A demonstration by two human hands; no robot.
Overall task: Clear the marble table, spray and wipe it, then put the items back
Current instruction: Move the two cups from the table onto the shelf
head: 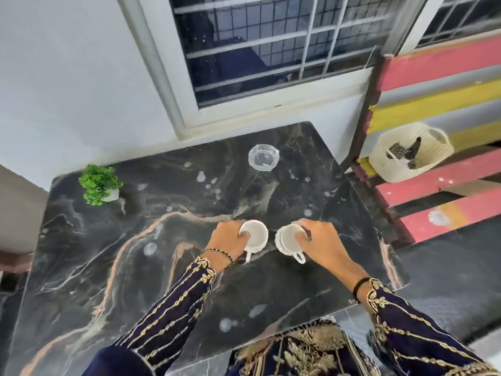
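The black marble table (pixel 135 240) carries pale smudges and spots. Two white cups sit side by side near its middle. My left hand (pixel 229 240) grips the left white cup (pixel 256 236) by its rim, fingers inside. My right hand (pixel 318 241) grips the right white cup (pixel 288 241) the same way, its handle pointing toward me. A clear glass ashtray (pixel 263 157) stands at the table's far side. A small green plant in a white pot (pixel 99 184) stands at the far left corner.
A white wall and a barred window (pixel 271 50) rise behind the table. To the right are red and yellow painted steps (pixel 439 172) with a cream woven basket (pixel 409 151) on one. Dark floor lies right of the table.
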